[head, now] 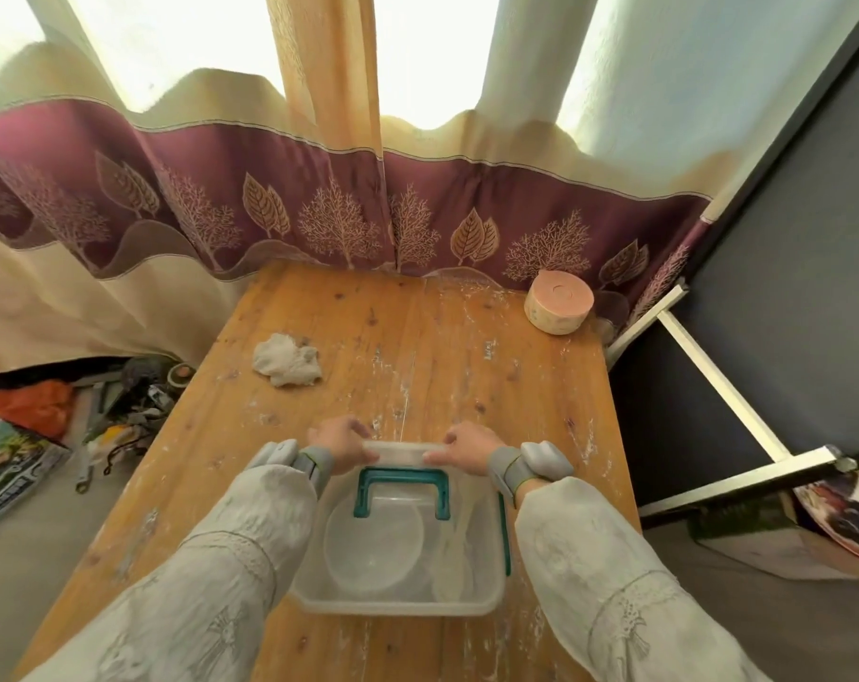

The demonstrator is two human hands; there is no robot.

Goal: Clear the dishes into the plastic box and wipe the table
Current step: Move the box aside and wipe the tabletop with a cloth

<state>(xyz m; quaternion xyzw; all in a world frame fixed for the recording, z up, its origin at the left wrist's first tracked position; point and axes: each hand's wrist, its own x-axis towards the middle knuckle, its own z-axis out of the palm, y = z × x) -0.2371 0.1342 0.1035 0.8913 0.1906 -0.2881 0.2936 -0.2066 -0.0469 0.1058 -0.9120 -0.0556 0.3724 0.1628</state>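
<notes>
Both hands, left hand (341, 443) and right hand (469, 451), gripping plastic box (398, 605) far rim.

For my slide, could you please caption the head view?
Both hands, left hand and right hand, grip the far rim of the plastic box holding clear dishes; rag beyond.

One plastic box (398, 603) — one rag (287, 360), one tissue roll (558, 307), two hands (341, 443)
</notes>
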